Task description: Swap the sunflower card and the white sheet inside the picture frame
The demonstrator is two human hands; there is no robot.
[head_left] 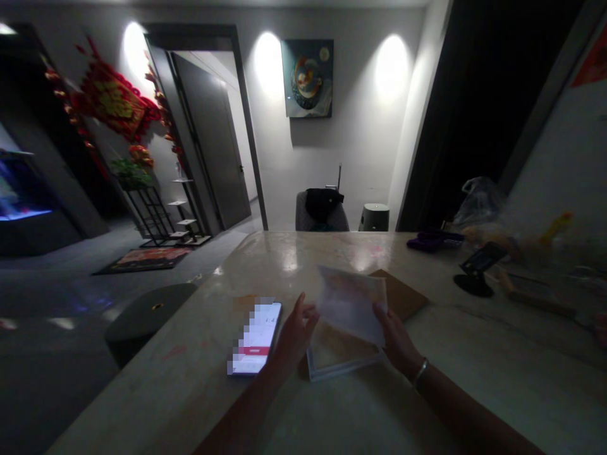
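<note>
Translucent sheet [351, 306] tilted between two hands, above a white-edged frame [339, 370] on the table [161, 398].
Right hand [398, 341], a bracelet [420, 373] at its wrist, pinches the sheet's right edge between thumb and fingers; left hand [298, 328] is at the sheet's left edge, thumb raised and fingers curled, though whether it grips cannot be told. The frame lies just below the sheet, between the hands, with a brown panel [405, 297] beyond the right hand. A lit smartphone [258, 341] lies just left of the left hand; a dark device stand [474, 284] is well to the right of the right hand.
</note>
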